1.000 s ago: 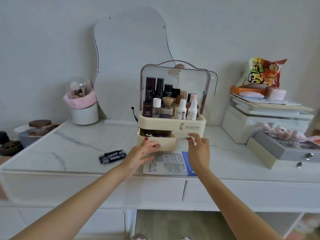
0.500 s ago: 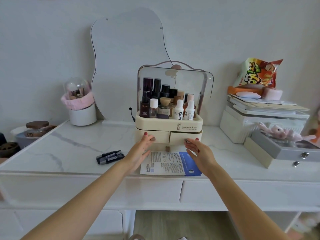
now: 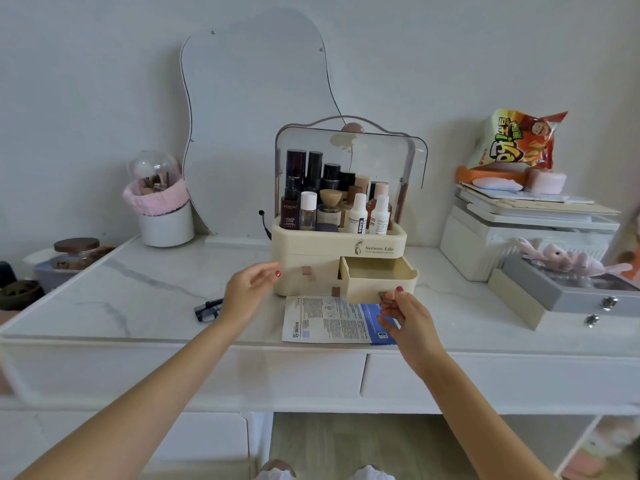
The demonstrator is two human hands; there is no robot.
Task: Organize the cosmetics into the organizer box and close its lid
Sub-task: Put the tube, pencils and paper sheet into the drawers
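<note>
A cream organizer box (image 3: 337, 242) stands mid-table with its clear lid (image 3: 349, 150) raised. Several bottles (image 3: 332, 206) fill its top tray. Its right drawer (image 3: 379, 277) is pulled out and looks empty; the left drawer is shut. My right hand (image 3: 403, 315) pinches the tab on the right drawer's front. My left hand (image 3: 251, 289) hovers just left of the box, fingers apart, holding nothing. A flat sheet-mask packet (image 3: 337, 320) lies in front of the box. Dark cosmetic pens (image 3: 207, 309) lie to the left, partly hidden by my left wrist.
A wavy mirror (image 3: 256, 126) leans on the wall behind the box. A white cup with a pink band (image 3: 162, 209) stands at the back left, jars (image 3: 74, 252) further left. On the right are stacked white boxes (image 3: 519, 233), a snack bag (image 3: 516, 140) and a grey drawer case (image 3: 571, 292).
The left drawer, open a second ago, is shut. My right hand has pulled the right drawer out. My left hand has come off the box front.
</note>
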